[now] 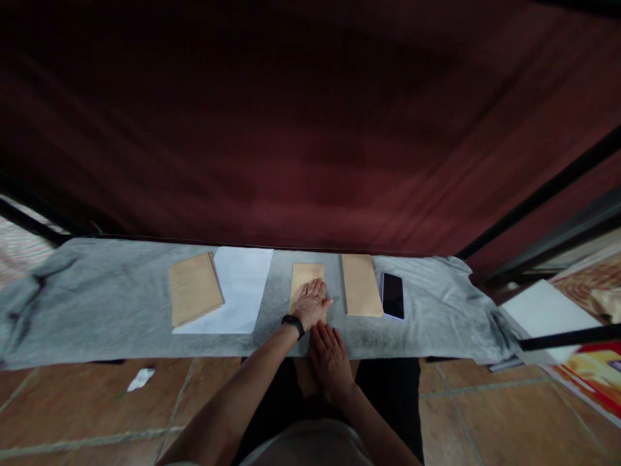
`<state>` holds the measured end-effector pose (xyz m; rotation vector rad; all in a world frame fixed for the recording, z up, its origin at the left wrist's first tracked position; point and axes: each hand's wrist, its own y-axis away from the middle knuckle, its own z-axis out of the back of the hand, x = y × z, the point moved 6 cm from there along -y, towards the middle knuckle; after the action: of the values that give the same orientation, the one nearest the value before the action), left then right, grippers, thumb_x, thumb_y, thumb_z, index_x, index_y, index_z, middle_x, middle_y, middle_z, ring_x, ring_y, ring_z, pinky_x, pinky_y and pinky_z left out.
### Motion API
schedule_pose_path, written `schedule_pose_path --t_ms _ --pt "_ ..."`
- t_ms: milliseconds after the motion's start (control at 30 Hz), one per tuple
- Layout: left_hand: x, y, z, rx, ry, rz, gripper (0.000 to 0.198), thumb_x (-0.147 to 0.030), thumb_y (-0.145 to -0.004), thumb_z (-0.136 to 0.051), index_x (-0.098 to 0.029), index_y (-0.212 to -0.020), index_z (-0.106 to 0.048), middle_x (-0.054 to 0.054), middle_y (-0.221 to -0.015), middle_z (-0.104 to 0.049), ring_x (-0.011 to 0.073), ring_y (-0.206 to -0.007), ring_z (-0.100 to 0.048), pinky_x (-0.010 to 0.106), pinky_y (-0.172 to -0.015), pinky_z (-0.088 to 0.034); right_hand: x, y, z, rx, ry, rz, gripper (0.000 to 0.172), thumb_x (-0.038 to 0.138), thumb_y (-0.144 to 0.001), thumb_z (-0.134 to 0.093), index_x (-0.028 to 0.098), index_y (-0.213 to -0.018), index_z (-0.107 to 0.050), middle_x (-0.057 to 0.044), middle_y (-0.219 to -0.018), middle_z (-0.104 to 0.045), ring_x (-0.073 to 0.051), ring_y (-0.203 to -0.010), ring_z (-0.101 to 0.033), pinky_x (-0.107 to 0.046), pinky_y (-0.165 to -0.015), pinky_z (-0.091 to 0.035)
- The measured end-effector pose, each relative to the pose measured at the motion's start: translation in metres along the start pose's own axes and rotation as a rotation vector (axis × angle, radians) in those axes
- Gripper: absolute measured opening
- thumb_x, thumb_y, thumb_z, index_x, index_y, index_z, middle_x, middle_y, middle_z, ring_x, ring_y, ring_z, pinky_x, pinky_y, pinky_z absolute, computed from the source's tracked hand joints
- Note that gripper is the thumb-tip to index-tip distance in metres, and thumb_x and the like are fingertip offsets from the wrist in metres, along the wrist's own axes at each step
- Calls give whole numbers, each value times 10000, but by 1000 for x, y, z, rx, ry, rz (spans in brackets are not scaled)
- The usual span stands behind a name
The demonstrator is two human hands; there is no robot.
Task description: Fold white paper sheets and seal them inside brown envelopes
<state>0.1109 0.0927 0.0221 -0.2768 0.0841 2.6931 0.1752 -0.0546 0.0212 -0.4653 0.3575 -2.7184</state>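
Note:
My left hand (pixel 311 303), with a black band on its wrist, lies flat with fingers spread on a brown paper piece (pixel 305 272) at the table's middle. Just below and to the right, my right hand (pixel 331 355) rests at the table's front edge, its fingers stretched out by the lower end of the paper. Part of the brown paper is hidden under my hands. To the right lies a stack of brown envelopes (pixel 361 285). A larger brown stack (pixel 194 289) overlaps white paper sheets (pixel 243 285) on the left.
A phone (pixel 392 296) lies right of the envelopes on the grey cloth (pixel 436 323) covering the table. Behind stands a dark red panel (pixel 310 162). White board (pixel 548 317) and a dark bar are at the right. A crumpled white scrap (pixel 140 379) lies on the tiled floor.

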Motion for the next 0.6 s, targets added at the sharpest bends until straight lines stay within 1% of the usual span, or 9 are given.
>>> schedule_pose_path --t_ms 133,233,333,433,500,600 --pt "-1 8 2 -24 15 -25 644 -488 -1020 -257 -82 -1508 -360 169 -1582 -356 260 -1510 -216 469 -1210 -187 1 1 2 -35 -5 9 486 179 -986 -435 165 -1471 -455 -112 -1462 -540 -231 -1368 -474 -447 -1159 -331" --pt "-1 23 2 -48 24 -35 631 -500 -1017 -281 -114 -1508 -373 148 -1578 -373 259 -1503 -239 476 -1211 -188 1 3 -1 -58 3 22 467 179 -980 -444 155 -1445 -487 -128 -1430 -569 -230 -1359 -482 -450 -1160 -327" --pt "-1 45 2 -84 36 -67 600 -498 -1014 -333 -157 -1505 -387 115 -1587 -368 250 -1498 -253 466 -1215 -196 -1 5 -6 -65 4 20 454 179 -962 -467 143 -1411 -525 -137 -1405 -589 -239 -1346 -494 -452 -1154 -335" --pt "-2 71 2 -121 43 -112 545 -461 -1018 -375 -199 -1495 -405 89 -1599 -350 243 -1500 -249 463 -1213 -215 -3 5 -7 -70 -8 9 417 206 -961 -482 141 -1362 -573 -127 -1374 -615 -246 -1324 -512 -445 -1145 -350" --pt "-2 89 1 -133 42 -143 536 -464 -1026 -358 -217 -1500 -398 75 -1607 -336 243 -1504 -240 471 -1211 -228 -3 4 -7 -55 2 11 422 209 -966 -482 149 -1375 -563 -118 -1388 -606 -242 -1328 -508 -436 -1140 -356" --pt "1 115 -1 -135 26 -178 585 -510 -1020 -353 -221 -1529 -346 72 -1618 -312 239 -1504 -241 456 -1212 -240 -3 3 -6 -34 28 14 469 201 -970 -477 165 -1437 -500 -104 -1436 -568 -237 -1347 -491 -428 -1143 -350"
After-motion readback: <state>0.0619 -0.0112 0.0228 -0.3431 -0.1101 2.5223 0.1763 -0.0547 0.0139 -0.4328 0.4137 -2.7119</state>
